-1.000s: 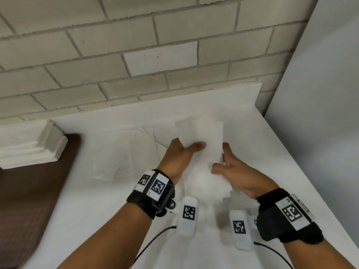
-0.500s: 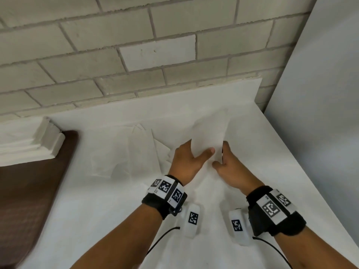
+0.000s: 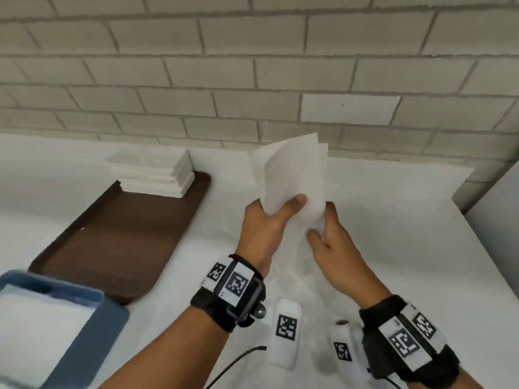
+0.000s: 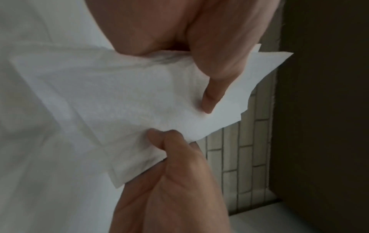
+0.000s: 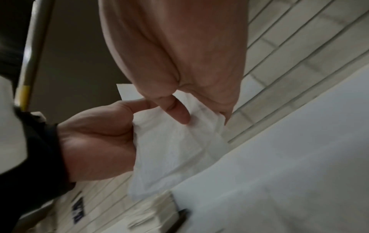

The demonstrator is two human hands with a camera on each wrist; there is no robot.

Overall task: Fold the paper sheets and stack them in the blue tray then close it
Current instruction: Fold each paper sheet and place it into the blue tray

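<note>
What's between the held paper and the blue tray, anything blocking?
Nothing visible blocks it. Both hands, left hand and right hand, hold the folded paper above the table; the blue tray sits open at lower left, beside the brown tray.

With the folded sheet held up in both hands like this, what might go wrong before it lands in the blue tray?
1. The folded paper sheet is held only at its lower end, by the left hand and the right hand; its free layers fan apart on top, so the fold may open.
2. The blue tray sits far left, beyond the brown tray, so the carry may loosen the sheet.
</note>
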